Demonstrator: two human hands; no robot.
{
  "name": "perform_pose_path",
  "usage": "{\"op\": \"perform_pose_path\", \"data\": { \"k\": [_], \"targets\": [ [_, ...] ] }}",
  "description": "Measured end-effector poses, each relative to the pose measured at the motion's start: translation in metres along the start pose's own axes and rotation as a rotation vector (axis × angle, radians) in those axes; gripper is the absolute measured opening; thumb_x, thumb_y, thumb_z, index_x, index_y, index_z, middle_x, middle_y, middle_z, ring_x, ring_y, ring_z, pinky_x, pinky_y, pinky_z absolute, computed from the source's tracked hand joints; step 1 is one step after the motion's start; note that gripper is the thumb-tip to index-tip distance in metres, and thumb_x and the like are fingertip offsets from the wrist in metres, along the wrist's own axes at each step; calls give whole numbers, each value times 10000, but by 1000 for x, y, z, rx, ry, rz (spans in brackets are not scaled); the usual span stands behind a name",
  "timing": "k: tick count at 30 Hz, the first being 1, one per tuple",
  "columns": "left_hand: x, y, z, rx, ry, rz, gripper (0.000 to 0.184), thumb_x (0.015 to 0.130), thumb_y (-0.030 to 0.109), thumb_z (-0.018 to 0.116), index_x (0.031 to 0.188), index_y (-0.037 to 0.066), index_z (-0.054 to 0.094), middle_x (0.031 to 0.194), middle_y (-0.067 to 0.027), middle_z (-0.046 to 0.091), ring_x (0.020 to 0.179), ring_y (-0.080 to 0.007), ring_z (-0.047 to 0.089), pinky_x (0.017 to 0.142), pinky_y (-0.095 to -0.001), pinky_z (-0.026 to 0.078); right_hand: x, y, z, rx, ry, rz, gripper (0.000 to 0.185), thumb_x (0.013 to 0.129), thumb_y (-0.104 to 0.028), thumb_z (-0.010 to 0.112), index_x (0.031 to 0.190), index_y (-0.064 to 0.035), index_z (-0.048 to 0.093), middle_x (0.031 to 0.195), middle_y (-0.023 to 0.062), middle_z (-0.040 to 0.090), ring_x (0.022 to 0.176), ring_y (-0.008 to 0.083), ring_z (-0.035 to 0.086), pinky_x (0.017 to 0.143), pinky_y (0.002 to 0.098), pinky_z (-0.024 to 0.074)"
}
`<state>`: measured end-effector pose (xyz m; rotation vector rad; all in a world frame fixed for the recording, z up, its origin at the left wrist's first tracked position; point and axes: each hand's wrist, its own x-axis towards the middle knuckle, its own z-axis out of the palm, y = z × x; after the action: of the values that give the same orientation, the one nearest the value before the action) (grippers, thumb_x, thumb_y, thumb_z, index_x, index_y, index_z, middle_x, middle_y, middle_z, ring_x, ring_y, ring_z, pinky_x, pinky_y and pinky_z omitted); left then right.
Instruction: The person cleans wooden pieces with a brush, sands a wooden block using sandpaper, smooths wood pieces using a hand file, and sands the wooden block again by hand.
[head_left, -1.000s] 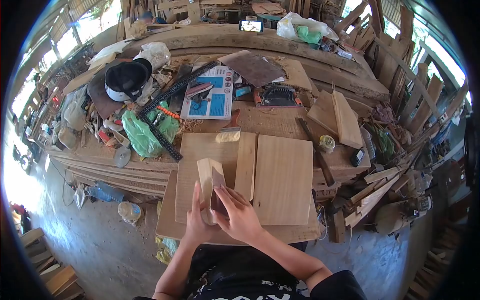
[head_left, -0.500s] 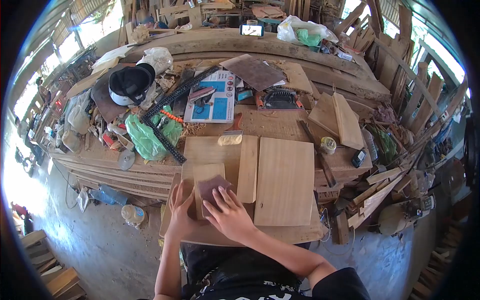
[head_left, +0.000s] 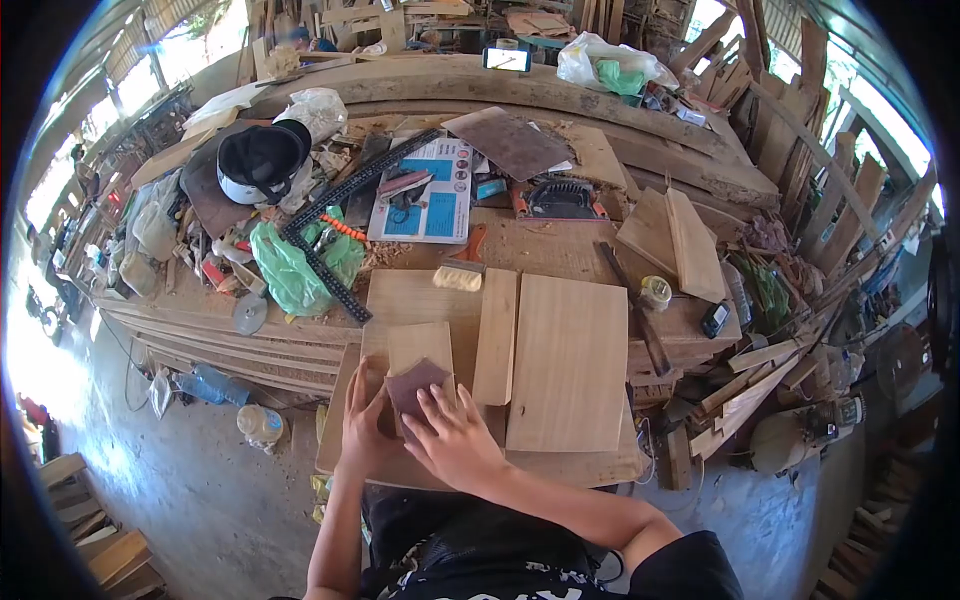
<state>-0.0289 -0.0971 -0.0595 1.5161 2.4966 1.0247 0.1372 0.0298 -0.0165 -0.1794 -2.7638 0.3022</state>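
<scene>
Under the fingers of my right hand (head_left: 458,442) lies a dark brown sheet of sandpaper (head_left: 412,385), pressed flat on a small pale wooden board (head_left: 420,343). My left hand (head_left: 366,430) is at that board's left edge, steadying it with thumb and fingers; its grip is partly hidden. Beneath is a larger wooden panel (head_left: 395,290). A narrow wooden strip (head_left: 496,340) and a wide flat board (head_left: 568,365) lie to the right. Just beyond the panel rests a brush (head_left: 460,275) with pale bristles.
A black carpenter's square (head_left: 325,270) lies over a green plastic bag (head_left: 285,265) at left. Farther back are a cap (head_left: 262,160), a printed sheet (head_left: 440,200) and a sanding tool (head_left: 560,200). A tape roll (head_left: 655,291) and a dark metal bar (head_left: 650,335) are at right.
My right hand and the sandpaper have shifted slightly left and toward me along the small board. My left hand stays at the board's edge.
</scene>
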Motion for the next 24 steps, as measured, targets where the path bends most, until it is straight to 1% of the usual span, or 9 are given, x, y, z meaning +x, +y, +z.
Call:
{"op": "perform_pose_path", "data": {
  "k": [3,6,10,13,17,18,19,23,24],
  "targets": [
    [3,17,-12,-58,-14,-36,1063,576,450,947,1489,73,554,1661,-284,254,1489,-490,334,1174,-552,377,21,16,4,-59,44,42,423,1012,-386,594,1340,-133,680,1479,197,559,1436,364,465,1175,622,321],
    [4,17,-10,59,-19,-12,1079,594,495,939,1503,76,537,1657,-288,258,1484,-497,335,1165,-552,389,55,41,11,-47,106,98,411,1029,-344,568,1368,-131,663,1510,199,532,1450,371,447,1177,622,318],
    [3,16,-10,67,-25,-17,1097,594,525,935,1508,75,529,1660,-288,251,1490,-499,325,1164,-551,391,72,50,16,-58,126,114,407,1028,-319,566,1374,-124,656,1519,213,519,1456,387,436,1180,623,314],
    [4,20,-12,35,-30,-48,1026,614,490,922,1484,87,558,1661,-283,255,1492,-498,324,1162,-548,396,51,29,15,-86,119,86,391,1007,-312,590,1338,-122,676,1494,218,539,1447,387,448,1183,622,312],
    [-3,-13,11,-86,-13,-38,878,642,410,874,1428,114,615,1674,-270,240,1495,-495,320,1169,-547,391,-1,-8,20,-7,57,0,385,975,-297,592,1288,-102,700,1470,230,562,1422,405,473,1186,641,299],
    [-2,-9,8,-60,-14,-12,889,634,400,879,1431,112,612,1674,-270,239,1494,-495,322,1171,-549,387,-4,-12,17,30,53,-27,389,968,-293,583,1278,-93,705,1467,237,566,1414,414,479,1186,650,293],
    [-1,-3,2,-36,-15,14,900,625,390,885,1435,110,609,1674,-269,239,1493,-494,323,1174,-550,383,-2,-9,15,65,44,-4,391,969,-289,590,1290,-93,697,1491,234,543,1446,411,439,1186,651,294],
    [1,14,-6,56,-47,-5,1010,598,427,932,1478,93,567,1665,-283,245,1485,-504,323,1185,-555,364,43,34,5,116,82,121,416,1011,-293,559,1364,-97,656,1562,229,458,1504,409,344,1207,641,255],
    [3,16,-9,66,-56,-21,1034,593,442,938,1487,90,557,1662,-286,247,1485,-507,321,1187,-555,362,52,43,8,97,99,131,418,1015,-295,554,1369,-96,653,1558,229,462,1499,414,350,1209,638,252]
  ]
}}
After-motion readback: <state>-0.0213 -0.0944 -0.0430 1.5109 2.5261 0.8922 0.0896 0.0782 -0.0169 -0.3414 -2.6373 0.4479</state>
